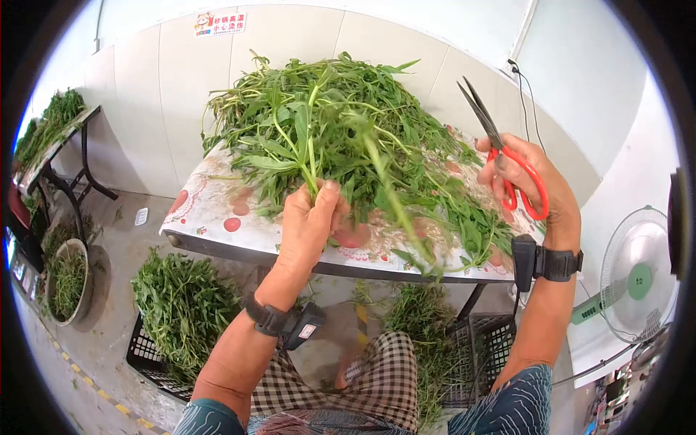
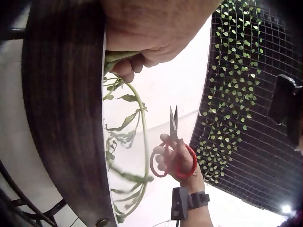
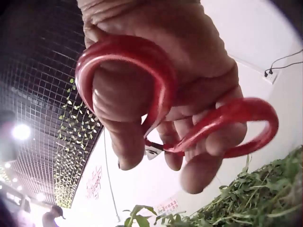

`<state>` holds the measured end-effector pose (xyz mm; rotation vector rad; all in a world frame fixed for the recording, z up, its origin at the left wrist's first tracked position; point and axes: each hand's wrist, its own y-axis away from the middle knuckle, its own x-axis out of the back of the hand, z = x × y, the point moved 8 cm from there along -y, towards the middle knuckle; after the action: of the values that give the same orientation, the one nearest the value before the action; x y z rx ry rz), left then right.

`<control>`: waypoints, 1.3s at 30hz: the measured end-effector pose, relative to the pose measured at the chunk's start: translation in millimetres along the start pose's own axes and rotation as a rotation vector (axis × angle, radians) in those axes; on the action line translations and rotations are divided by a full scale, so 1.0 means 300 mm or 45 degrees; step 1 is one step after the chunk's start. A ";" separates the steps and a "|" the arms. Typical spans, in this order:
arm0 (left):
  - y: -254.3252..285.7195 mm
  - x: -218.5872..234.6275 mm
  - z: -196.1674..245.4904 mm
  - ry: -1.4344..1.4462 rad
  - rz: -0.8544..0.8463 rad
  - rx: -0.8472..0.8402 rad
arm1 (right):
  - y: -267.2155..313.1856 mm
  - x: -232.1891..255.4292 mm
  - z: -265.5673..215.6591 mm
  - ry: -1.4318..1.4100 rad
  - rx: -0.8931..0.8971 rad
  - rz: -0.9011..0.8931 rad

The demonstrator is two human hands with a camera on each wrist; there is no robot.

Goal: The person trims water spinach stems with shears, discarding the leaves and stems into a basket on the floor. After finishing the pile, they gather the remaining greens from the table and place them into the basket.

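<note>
Over the table's front edge, my left hand point(image 1: 308, 221) grips a few leafy green stems point(image 1: 312, 138) between thumb and fingers, their tops pointing away from me. A blurred stem point(image 1: 391, 192) slants down just right of that hand. Raised at the right, my right hand point(image 1: 533, 170) holds scissors point(image 1: 493, 123) with red handles and dark blades pointing up. The blades stand slightly apart, away from the stems. In the right wrist view, the thumb and fingers pass through the red loops point(image 3: 163, 94). A large heap of leafy stems point(image 1: 348, 94) covers the back of the table.
The table point(image 1: 210, 196) has a patterned cloth with plant scraps on it. Below stand a black crate point(image 1: 148, 355) heaped with greens and another dark crate point(image 1: 496, 337). A fan point(image 1: 638, 283) is at the right; a basin point(image 1: 85, 290) of greens sits at the left.
</note>
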<state>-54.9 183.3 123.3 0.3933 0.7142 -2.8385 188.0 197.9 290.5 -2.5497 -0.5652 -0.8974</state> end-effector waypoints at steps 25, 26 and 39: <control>0.011 0.006 0.018 -0.053 0.038 -0.052 | -0.167 0.556 -0.020 0.627 0.423 1.614; 0.011 0.003 0.017 -0.067 0.038 -0.060 | -0.161 0.706 0.006 0.609 0.597 1.745; 0.013 0.003 0.010 -0.125 -0.009 -0.052 | -0.197 0.012 0.144 0.397 0.110 0.124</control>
<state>-55.6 178.4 123.9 0.2439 0.7535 -2.8220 183.6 269.0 274.2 -2.2772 -0.3730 -1.1778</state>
